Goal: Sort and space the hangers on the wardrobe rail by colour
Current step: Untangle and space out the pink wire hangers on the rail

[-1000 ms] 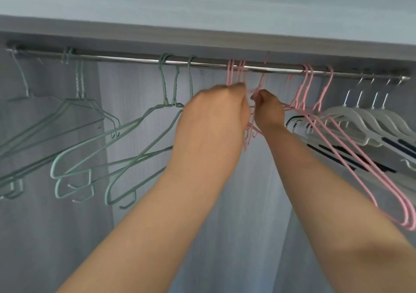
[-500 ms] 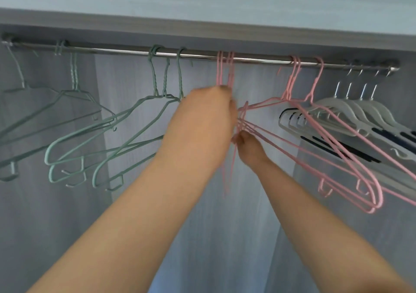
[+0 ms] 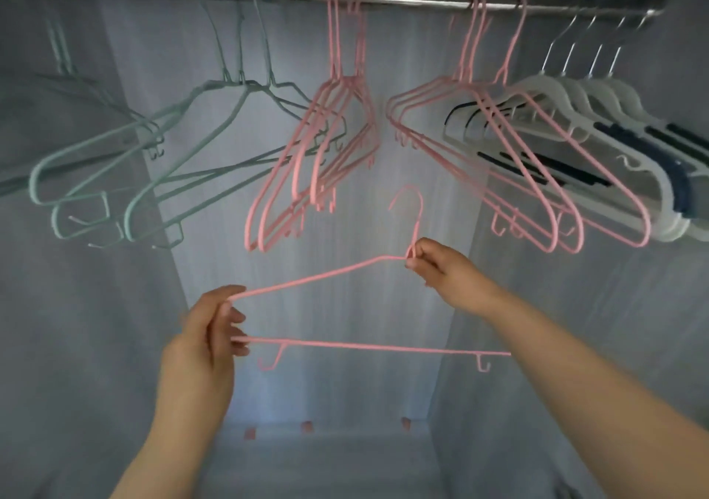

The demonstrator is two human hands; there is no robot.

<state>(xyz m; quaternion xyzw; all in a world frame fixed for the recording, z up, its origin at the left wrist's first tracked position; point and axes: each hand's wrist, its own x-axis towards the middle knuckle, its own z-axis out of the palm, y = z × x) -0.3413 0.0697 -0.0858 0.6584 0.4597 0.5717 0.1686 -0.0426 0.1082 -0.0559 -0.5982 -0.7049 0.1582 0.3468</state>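
1. Grey wardrobe walls frame the steel rail [image 3: 403,0].
2. Off the rail, below the hung ones, a pink wire hanger [image 3: 326,308] is pinched by both hands: left hand [image 3: 209,330] closed on its shoulder end, right hand [image 3: 441,266] on the neck.
3. Best keep it level and hook it into the gap between the pink wire clusters [image 3: 322,145].

pink hanger [image 3: 368,348] right end behind forearm, leftmost green hangers [image 3: 61,76] blurred
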